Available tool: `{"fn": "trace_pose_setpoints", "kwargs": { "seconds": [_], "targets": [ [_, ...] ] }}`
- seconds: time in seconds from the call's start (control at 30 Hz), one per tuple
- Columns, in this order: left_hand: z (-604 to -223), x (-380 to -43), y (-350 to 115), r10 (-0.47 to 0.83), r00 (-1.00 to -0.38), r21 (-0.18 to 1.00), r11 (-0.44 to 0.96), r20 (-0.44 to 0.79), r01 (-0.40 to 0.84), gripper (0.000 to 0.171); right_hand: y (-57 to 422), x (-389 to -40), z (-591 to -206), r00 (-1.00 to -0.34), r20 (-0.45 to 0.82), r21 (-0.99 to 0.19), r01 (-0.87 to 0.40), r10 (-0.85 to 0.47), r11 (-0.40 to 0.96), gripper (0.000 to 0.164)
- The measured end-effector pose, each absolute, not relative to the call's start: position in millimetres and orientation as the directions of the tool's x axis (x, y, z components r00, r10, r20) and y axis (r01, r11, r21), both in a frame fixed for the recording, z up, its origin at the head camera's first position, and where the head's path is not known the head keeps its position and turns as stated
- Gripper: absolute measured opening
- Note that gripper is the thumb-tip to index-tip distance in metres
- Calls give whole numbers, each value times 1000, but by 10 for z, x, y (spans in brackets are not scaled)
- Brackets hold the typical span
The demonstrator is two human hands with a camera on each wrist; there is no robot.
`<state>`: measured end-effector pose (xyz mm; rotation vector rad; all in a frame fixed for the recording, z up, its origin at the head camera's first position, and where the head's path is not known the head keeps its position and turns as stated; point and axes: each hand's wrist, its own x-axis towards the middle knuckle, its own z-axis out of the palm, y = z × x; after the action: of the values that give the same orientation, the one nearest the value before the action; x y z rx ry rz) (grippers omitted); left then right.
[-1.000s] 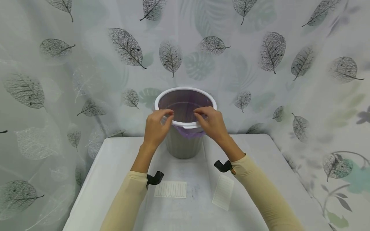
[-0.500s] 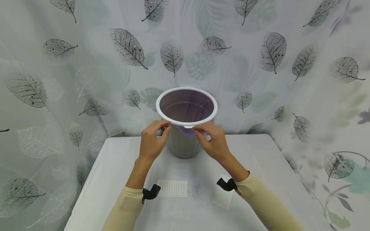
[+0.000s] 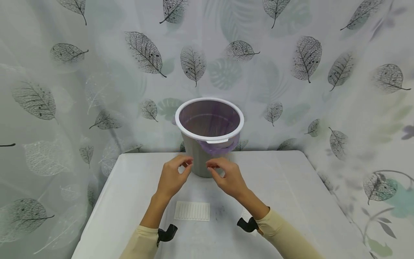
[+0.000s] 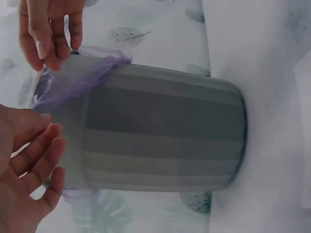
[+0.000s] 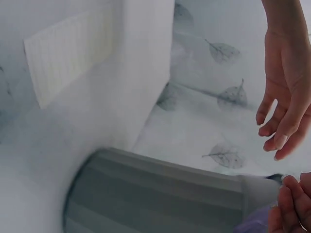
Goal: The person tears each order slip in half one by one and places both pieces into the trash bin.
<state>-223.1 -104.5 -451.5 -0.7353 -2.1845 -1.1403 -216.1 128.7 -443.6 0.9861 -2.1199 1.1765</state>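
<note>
A grey, ribbed bin [image 3: 193,151] with a white rim [image 3: 210,137] stands upright at the back of the table. Purple plastic bag [image 3: 224,148] lines it, its edge hanging out below the rim. My left hand [image 3: 173,177] is in front of the bin's lower body, thumb and fingertips drawn loosely together. Level with it, my right hand [image 3: 228,178] mirrors the pose to the right. Neither holds anything. In the left wrist view, the left hand's fingers [image 4: 41,160] are loosely bent; the right wrist view shows the same left hand [image 5: 289,82] with relaxed fingers.
A white lined card [image 3: 192,211] lies flat on the white table [image 3: 278,183]. Another pale card [image 3: 246,215] is mostly hidden beneath the right wrist. Behind the bin hangs a leaf-print curtain [image 3: 129,90]. Each wrist carries a black camera mount [image 3: 166,233].
Both hands have come down and toward me, from the bin's rim to its lower front, and drawn closer together. The bin has stayed in place; more of its rim and bag shows.
</note>
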Motion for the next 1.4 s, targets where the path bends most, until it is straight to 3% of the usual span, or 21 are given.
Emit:
{"fn": "trace_pose_setpoints", "kwargs": {
  "seconds": [0.57, 0.77, 1.03, 1.4],
  "targets": [
    [-5242, -1966, -1053, 243, -887, 676, 578, 393, 457, 29, 996, -1895, -5303, -780, 471, -590, -626, -412, 511, 36],
    [-5419, -1960, -1054, 269, -918, 678, 619, 291, 396, 32, 960, -1875, -5472, -842, 347, -591, -539, -414, 600, 36],
    [-5683, -1972, -1103, 273, -938, 653, 674, 214, 345, 31, 943, -1866, -5648, -867, 237, -561, -490, -437, 667, 41],
    [-5879, -1988, -1166, 243, -952, 509, 805, 186, 305, 42, 856, -1895, -5831, -898, 125, -447, -430, -421, 785, 53]
  ]
}}
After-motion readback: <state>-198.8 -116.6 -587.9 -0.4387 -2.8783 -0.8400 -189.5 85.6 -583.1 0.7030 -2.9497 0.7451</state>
